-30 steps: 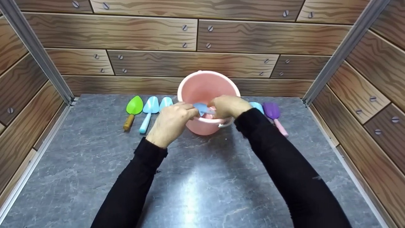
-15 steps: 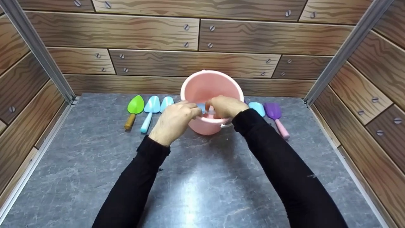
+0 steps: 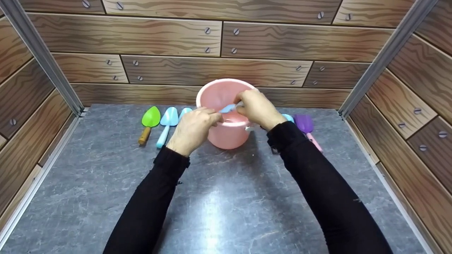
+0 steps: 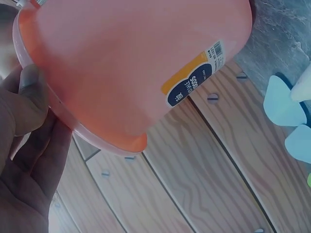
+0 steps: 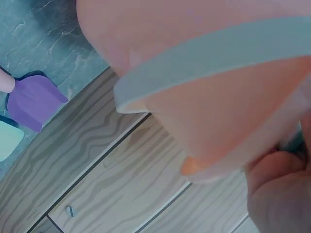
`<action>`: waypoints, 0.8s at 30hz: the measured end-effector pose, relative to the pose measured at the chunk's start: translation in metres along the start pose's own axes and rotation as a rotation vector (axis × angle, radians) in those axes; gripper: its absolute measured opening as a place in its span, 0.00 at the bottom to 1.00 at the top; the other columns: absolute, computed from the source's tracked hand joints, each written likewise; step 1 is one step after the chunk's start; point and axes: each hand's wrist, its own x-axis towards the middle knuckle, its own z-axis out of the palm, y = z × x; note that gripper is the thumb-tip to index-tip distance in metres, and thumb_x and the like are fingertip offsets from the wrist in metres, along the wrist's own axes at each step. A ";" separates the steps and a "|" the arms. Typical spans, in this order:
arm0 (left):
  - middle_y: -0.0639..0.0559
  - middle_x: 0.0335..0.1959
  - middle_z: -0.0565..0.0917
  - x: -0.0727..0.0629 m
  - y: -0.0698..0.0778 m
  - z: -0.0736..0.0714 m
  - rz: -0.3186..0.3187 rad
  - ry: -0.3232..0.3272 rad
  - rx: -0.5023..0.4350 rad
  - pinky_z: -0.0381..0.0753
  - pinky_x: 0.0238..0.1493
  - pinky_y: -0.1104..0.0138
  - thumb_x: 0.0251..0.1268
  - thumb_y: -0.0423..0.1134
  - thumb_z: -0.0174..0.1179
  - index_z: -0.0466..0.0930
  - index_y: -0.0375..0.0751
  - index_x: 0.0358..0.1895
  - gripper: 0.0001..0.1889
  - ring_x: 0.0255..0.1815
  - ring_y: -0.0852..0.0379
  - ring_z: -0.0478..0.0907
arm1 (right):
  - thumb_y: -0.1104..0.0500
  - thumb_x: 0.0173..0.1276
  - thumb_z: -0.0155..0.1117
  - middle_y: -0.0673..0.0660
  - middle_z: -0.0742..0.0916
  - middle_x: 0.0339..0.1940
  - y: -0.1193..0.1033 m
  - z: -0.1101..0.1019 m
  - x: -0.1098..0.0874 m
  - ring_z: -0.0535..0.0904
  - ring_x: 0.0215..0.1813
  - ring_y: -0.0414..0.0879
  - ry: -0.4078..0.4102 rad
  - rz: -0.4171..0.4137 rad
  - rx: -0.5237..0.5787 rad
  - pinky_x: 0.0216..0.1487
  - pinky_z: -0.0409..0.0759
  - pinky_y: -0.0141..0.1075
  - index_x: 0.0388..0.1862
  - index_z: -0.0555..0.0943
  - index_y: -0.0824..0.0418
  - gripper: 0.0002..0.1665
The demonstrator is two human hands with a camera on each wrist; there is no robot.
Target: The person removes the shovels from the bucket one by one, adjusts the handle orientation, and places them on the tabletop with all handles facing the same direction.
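Observation:
A pink bucket point(image 3: 229, 137) stands near the back wall in the head view. My left hand point(image 3: 192, 129) grips its near-left rim; the left wrist view shows the thumb point(image 4: 32, 92) on the outer wall. Over the bucket's mouth, my right hand point(image 3: 257, 107) holds a light blue scoop-like tool point(image 3: 227, 108), its blue end pointing left toward my left fingers. My right fingers hide the rest of this tool. The bucket's pale carrying handle point(image 5: 209, 63) hangs across its side in the right wrist view.
Left of the bucket lie a green shovel point(image 3: 151, 117) with a brown handle and two light blue shovels point(image 3: 169, 117). On the right are a purple shovel point(image 3: 304, 123) with a pink handle and another blue one point(image 3: 289, 117). Wood-patterned walls point(image 3: 219, 70) enclose the grey table.
My right hand has risen out of the bucket's mouth, bringing the light blue tool up with it. The bucket has shifted slightly left. My left hand stays at the rim.

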 end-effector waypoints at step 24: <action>0.49 0.47 0.98 0.023 -0.017 0.008 -0.062 -0.050 -0.071 0.96 0.56 0.50 0.78 0.26 0.69 0.96 0.43 0.49 0.10 0.55 0.45 0.95 | 0.66 0.84 0.72 0.69 0.97 0.62 0.001 -0.033 -0.049 0.97 0.59 0.60 0.307 0.032 0.089 0.66 0.94 0.55 0.65 0.93 0.69 0.16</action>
